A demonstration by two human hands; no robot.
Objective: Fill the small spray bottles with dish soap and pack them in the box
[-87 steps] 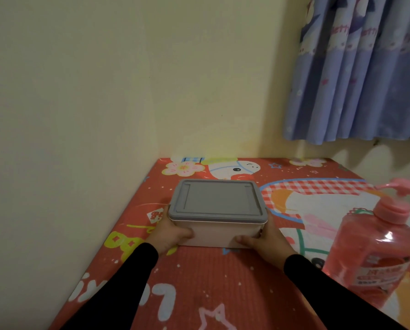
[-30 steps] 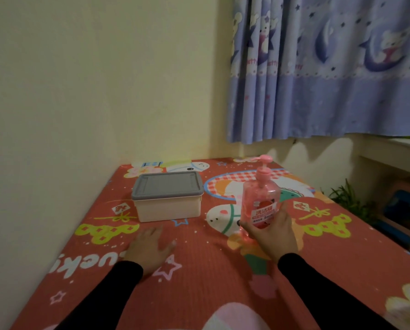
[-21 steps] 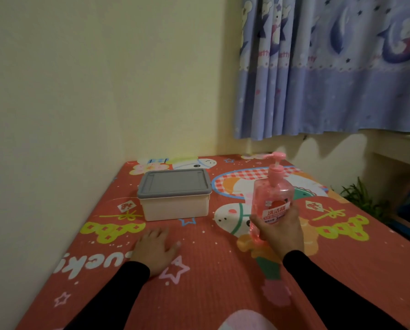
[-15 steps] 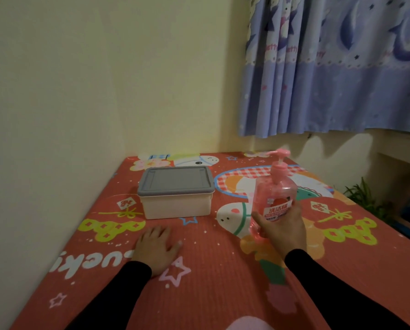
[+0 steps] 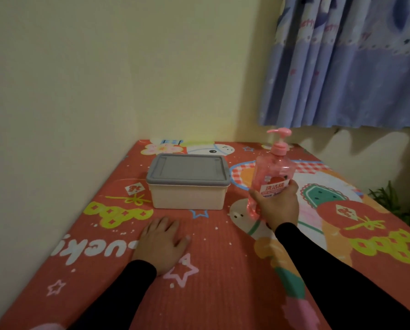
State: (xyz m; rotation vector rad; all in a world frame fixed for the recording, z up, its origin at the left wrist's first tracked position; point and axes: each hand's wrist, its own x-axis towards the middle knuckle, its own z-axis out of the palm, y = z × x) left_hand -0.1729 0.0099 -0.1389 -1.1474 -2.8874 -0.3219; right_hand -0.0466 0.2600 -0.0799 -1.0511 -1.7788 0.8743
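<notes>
Gripping the pink dish soap bottle [image 5: 272, 177] low around its body, seemingly to steady it upright beside the lidded box [image 5: 188, 181], right hand [image 5: 277, 205]; left hand [image 5: 161, 241] flat, fingers spread, holding nothing, on the red mat [image 5: 223, 282], likely bracing; spray bottles unseen.

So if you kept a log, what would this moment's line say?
right hand grips soap bottle upright | left hand flat on mat | box lid on | spray bottles: not seen
</notes>
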